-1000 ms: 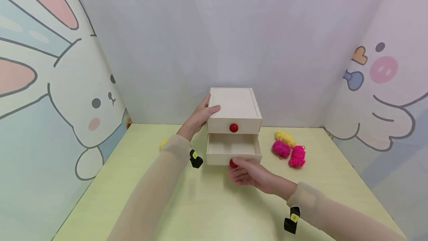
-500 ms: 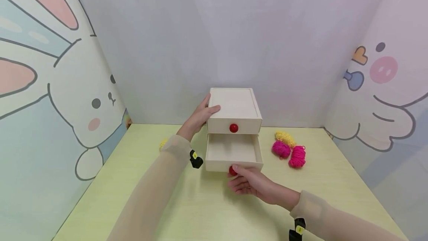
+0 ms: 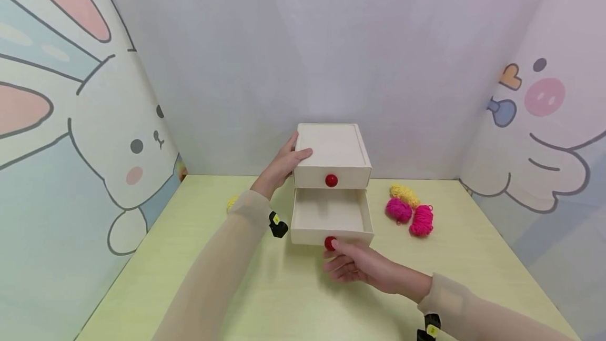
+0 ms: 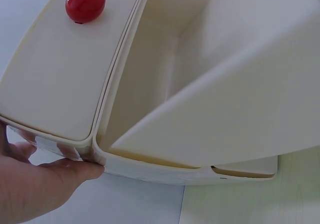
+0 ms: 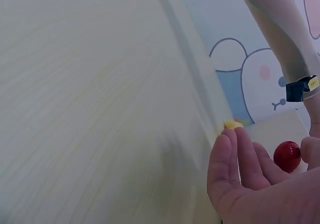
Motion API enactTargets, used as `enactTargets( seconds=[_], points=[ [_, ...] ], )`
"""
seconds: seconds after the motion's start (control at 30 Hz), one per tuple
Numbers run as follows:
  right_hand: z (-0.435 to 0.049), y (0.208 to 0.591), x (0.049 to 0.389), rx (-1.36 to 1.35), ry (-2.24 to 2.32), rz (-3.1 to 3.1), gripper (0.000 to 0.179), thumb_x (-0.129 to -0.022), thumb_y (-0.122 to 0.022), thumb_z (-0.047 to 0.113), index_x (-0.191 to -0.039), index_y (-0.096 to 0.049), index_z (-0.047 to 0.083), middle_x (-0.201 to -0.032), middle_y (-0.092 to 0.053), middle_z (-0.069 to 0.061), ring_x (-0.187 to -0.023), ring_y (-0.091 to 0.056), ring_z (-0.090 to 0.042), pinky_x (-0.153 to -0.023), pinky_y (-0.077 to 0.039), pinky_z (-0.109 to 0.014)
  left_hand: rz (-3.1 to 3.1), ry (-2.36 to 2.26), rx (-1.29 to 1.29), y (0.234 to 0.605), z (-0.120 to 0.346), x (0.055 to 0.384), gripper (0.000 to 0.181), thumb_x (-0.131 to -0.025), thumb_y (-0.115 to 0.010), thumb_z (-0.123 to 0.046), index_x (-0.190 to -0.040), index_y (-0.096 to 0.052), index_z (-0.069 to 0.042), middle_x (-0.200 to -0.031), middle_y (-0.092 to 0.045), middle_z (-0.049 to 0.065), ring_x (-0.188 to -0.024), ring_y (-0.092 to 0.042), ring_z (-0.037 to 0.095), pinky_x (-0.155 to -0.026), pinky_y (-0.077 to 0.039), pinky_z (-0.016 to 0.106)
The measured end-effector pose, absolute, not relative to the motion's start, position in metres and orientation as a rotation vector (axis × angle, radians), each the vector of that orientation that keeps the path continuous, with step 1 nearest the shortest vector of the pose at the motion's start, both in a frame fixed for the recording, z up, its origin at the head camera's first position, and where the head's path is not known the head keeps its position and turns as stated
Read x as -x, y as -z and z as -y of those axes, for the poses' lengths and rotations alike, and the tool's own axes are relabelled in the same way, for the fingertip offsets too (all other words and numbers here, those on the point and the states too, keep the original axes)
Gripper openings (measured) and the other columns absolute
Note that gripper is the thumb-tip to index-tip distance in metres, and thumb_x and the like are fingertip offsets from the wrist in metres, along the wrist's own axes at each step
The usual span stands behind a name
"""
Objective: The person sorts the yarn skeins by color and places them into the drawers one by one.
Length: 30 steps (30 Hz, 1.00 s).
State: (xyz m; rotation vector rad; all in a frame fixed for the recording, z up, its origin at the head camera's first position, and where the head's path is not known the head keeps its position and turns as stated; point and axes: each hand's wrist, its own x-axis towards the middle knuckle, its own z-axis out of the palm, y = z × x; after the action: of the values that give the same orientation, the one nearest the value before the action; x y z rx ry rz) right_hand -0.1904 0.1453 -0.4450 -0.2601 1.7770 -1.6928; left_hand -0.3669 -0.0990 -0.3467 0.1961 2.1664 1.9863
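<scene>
A small white two-drawer cabinet (image 3: 333,143) stands towards the back of the table. My left hand (image 3: 280,166) grips its left side, thumb over the top edge. The lower drawer (image 3: 305,236) is pulled out, its inside bare; the upper drawer (image 3: 310,177) is closed, with a red knob (image 3: 331,180). At the lower drawer's front, my right hand (image 3: 366,266) pinches its red knob (image 3: 329,243) between thumb and index finger, the other fingers loosely curled below. That knob also shows in the right wrist view, beside the right hand (image 5: 260,184).
Right of the cabinet lie a yellow yarn bundle (image 3: 404,195) and two magenta yarn bundles, one (image 3: 399,210) beside the other (image 3: 421,220). Another yellow bundle (image 3: 231,203) is partly hidden behind the left sleeve. Cloth walls with cartoon animals border the pale table (image 3: 284,299).
The lower drawer has slid farther out towards me, with my right hand on its knob moving the same way. Its motion is slight in the last half second. My left hand keeps its hold.
</scene>
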Motion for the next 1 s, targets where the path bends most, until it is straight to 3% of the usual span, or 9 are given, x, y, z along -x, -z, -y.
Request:
enactTargets(
  seconds=[0.23, 0.4, 0.53, 0.7, 0.83, 1.0],
  points=[
    [-0.188, 0.439, 0.194, 0.472, 1.376, -1.936, 0.048, -0.112, -0.054, 0.035, -0.137, -0.066, -0.003, -0.124, -0.074, -0.017, -0.110, -0.072, -0.033, -0.095, -0.060, -0.041, -2.175, -1.979, -0.185, 0.347, 0.100, 0.367, 0.089, -0.106, -0.065, -0.035, -0.172, -0.006, -0.039, -0.180, -0.006, 0.004, -0.163, -0.013, 0.028, -0.126, -0.026, 0.058],
    [-0.228, 0.427, 0.203, 0.675, 1.049, -2.227, 0.036, -0.107, -0.064, 0.032, -0.130, -0.074, 0.006, -0.119, -0.076, -0.005, -0.101, -0.071, -0.020, -0.084, -0.060, -0.033, -2.185, -1.983, -0.192, 0.346, 0.102, 0.368, 0.089, -0.106, -0.065, -0.035, -0.172, -0.007, -0.037, -0.180, -0.006, 0.004, -0.163, -0.013, 0.029, -0.126, -0.026, 0.059],
    [-0.257, 0.418, 0.215, 0.892, 0.791, -2.483, 0.031, -0.103, -0.071, 0.029, -0.123, -0.077, 0.006, -0.113, -0.078, -0.003, -0.094, -0.071, -0.008, -0.078, -0.059, -0.028, -2.186, -1.986, -0.194, 0.346, 0.103, 0.368, 0.088, -0.106, -0.065, -0.034, -0.172, -0.006, -0.036, -0.180, -0.006, 0.005, -0.163, -0.014, 0.030, -0.125, -0.027, 0.059],
    [-0.279, 0.409, 0.234, 0.950, 0.566, -2.808, 0.028, -0.095, -0.081, 0.021, -0.118, -0.077, 0.005, -0.108, -0.078, -0.002, -0.088, -0.068, -0.010, -0.075, -0.059, -0.030, -2.180, -1.983, -0.186, 0.347, 0.103, 0.370, 0.089, -0.106, -0.065, -0.034, -0.172, -0.006, -0.037, -0.180, -0.006, 0.004, -0.163, -0.013, 0.029, -0.126, -0.027, 0.059],
    [-0.287, 0.404, 0.251, 0.879, 0.453, -2.970, 0.034, -0.090, -0.085, 0.017, -0.120, -0.076, 0.003, -0.101, -0.074, 0.002, -0.081, -0.061, -0.010, -0.071, -0.056, -0.032, -2.182, -1.977, -0.180, 0.347, 0.103, 0.370, 0.089, -0.106, -0.066, -0.035, -0.172, -0.007, -0.038, -0.180, -0.006, 0.003, -0.163, -0.013, 0.029, -0.126, -0.027, 0.059],
    [-0.295, 0.409, 0.271, 0.806, 0.386, -3.053, 0.050, -0.090, -0.086, 0.019, -0.132, -0.069, -0.002, -0.109, -0.073, -0.016, -0.092, -0.067, -0.029, -0.081, -0.059, -0.050, -2.180, -1.970, -0.192, 0.347, 0.099, 0.368, 0.088, -0.106, -0.065, -0.035, -0.172, -0.007, -0.038, -0.180, -0.007, 0.005, -0.163, -0.015, 0.031, -0.124, -0.030, 0.060]
  ],
)
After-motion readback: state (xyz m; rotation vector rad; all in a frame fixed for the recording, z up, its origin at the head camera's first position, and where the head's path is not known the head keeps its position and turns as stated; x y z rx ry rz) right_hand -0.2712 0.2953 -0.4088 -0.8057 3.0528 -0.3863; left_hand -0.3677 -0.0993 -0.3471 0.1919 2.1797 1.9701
